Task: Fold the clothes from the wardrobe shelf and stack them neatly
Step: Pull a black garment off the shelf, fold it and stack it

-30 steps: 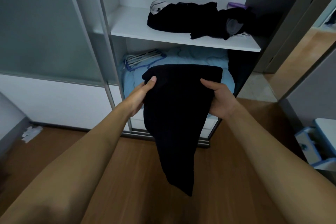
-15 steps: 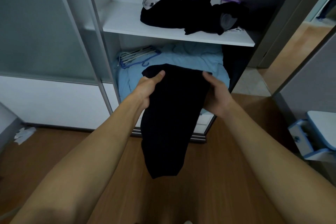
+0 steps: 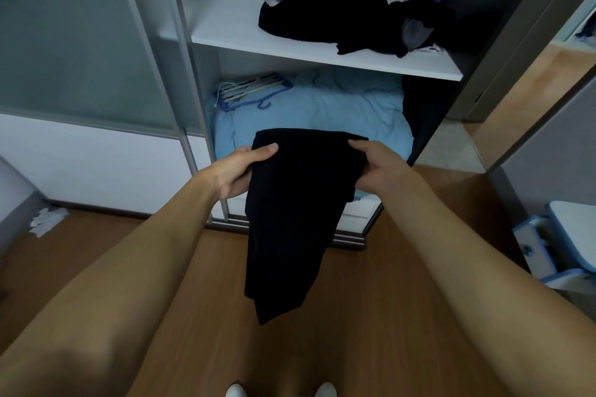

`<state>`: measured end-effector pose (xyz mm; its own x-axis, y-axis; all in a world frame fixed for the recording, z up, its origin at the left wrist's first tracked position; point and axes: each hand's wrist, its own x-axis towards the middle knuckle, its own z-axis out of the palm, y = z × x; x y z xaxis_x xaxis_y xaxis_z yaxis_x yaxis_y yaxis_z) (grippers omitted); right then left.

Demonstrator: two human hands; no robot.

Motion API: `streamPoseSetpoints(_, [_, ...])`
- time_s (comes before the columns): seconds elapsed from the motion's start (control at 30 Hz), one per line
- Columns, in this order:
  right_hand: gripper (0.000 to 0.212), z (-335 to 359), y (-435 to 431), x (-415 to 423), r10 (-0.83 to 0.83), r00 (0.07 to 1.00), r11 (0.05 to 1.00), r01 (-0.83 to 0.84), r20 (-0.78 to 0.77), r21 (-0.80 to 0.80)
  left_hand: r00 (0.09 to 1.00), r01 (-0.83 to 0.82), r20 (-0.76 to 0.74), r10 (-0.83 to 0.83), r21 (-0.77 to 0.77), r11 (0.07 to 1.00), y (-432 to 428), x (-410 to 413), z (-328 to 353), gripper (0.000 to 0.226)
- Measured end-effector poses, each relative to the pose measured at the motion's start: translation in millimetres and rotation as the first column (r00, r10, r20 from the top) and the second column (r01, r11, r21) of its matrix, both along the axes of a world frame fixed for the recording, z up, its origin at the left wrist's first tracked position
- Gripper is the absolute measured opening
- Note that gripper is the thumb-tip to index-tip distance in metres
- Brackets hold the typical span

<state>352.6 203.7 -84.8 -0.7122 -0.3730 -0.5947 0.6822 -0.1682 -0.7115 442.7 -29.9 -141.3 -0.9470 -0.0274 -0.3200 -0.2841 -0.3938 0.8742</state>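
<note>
Both my hands, left [image 3: 240,172] and right [image 3: 375,167], pinch the garment's [image 3: 290,219] top edge; its long axis hangs straight down, shelf [image 3: 232,26] ahead and above.

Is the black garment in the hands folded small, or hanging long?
Partly folded: the black garment hangs long, with overlapping layers at its bottom; the left hand and right hand pinch its top corners.

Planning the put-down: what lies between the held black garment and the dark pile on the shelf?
Head view: light blue bedding with hangers, then the front edge of the white shelf, lie between the black garment and the dark pile.
</note>
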Motion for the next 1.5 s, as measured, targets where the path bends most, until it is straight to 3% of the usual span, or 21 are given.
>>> streamPoseSetpoints(0.13, [0.03,-9.7,13.1,-3.1,0.043,0.995,0.995,-0.05,-0.088,-0.083,0.991,-0.136,-0.01,0.136,-0.156,0.978,13.7,-11.0,4.9,0.032])
streamPoseSetpoints(0.23, [0.046,-25.3,20.5,4.2,0.218,0.914,0.957,-0.133,-0.341,0.257,0.973,-0.229,-0.008,0.23,-0.147,0.962,23.3,-22.4,10.5,0.02])
streamPoseSetpoints(0.3, [0.039,-38.2,22.4,8.7,0.217,0.884,0.931,-0.06,-0.413,0.361,0.971,-0.229,0.02,0.236,-0.187,0.955,29.1,-28.2,11.1,0.022])
streamPoseSetpoints(0.4, [0.022,-49.9,25.0,10.8,0.082,0.916,0.956,0.039,-0.393,0.29,0.984,-0.145,0.076,0.164,-0.208,0.967,28.1,-25.5,3.8,0.043])
streamPoseSetpoints(0.5, [0.016,-48.9,25.1,10.4,0.037,0.937,0.976,0.041,-0.347,0.214,0.999,0.04,0.035,-0.037,-0.083,0.996,17.6,-12.1,-9.8,0.053])
streamPoseSetpoints(0.57, [0.017,-42.8,26.3,8.6,0.012,0.975,0.984,0.028,-0.222,0.176,0.996,0.09,-0.002,-0.09,-0.019,0.996,15.5,-7.2,-16.5,0.043])
streamPoseSetpoints(0.63, [0.015,-36.2,31.1,5.1,-0.016,0.996,0.995,0.024,-0.085,0.094,0.998,0.051,-0.021,-0.052,-0.058,0.997,19.7,-10.2,-18.1,0.029])
streamPoseSetpoints(0.73, [0.02,-36.1,44.2,1.5,-0.034,0.991,0.997,0.025,-0.128,-0.069,0.998,-0.061,-0.023,0.059,-0.123,0.99,32.6,-21.8,-8.4,0.014])
streamPoseSetpoints(0.8, [0.019,-37.3,53.2,4.2,0.062,0.964,0.998,-0.066,-0.26,-0.009,0.991,-0.125,0.033,0.13,-0.12,0.985,40.6,-29.3,1.5,0.012])
streamPoseSetpoints(0.9, [0.015,-35.0,59.2,6.1,0.215,0.935,0.977,-0.204,-0.281,0.068,0.981,-0.126,0.143,0.133,-0.059,0.99,46.9,-34.6,11.5,0.021])
streamPoseSetpoints(0.97, [0.013,-30.3,60.4,0.3,0.149,0.956,0.988,-0.135,-0.252,0.071,0.987,-0.072,0.143,0.072,-0.006,0.997,48.4,-35.3,14.9,0.029])
streamPoseSetpoints(1.1, [0.021,-25.1,52.9,-8.4,0.006,0.987,0.999,0.0,-0.163,0.037,0.997,0.079,-0.005,-0.079,0.135,0.988,41.0,-29.7,18.8,0.048])
streamPoseSetpoints(1.2, [0.019,-24.8,45.8,-11.9,-0.034,0.996,0.999,0.033,-0.087,-0.017,0.989,0.139,-0.057,-0.136,0.044,0.989,41.9,-30.2,16.2,0.031])
streamPoseSetpoints(1.3, [0.024,-24.4,50.0,-14.1,-0.054,0.997,0.99,0.048,-0.046,-0.13,1.0,0.024,-0.016,-0.027,-0.188,0.982,45.7,-39.7,14.8,0.015])
streamPoseSetpoints(1.4, [0.035,-24.8,60.1,-18.5,-0.051,0.991,0.986,0.031,-0.12,-0.163,0.999,-0.041,0.025,0.047,-0.207,0.977,48.1,-50.0,17.9,0.014])
streamPoseSetpoints(1.5, [0.038,-18.4,63.1,-20.8,0.047,0.984,0.998,-0.052,-0.174,-0.023,0.995,-0.071,0.053,0.08,-0.162,0.984,54.2,-53.5,20.7,0.017])
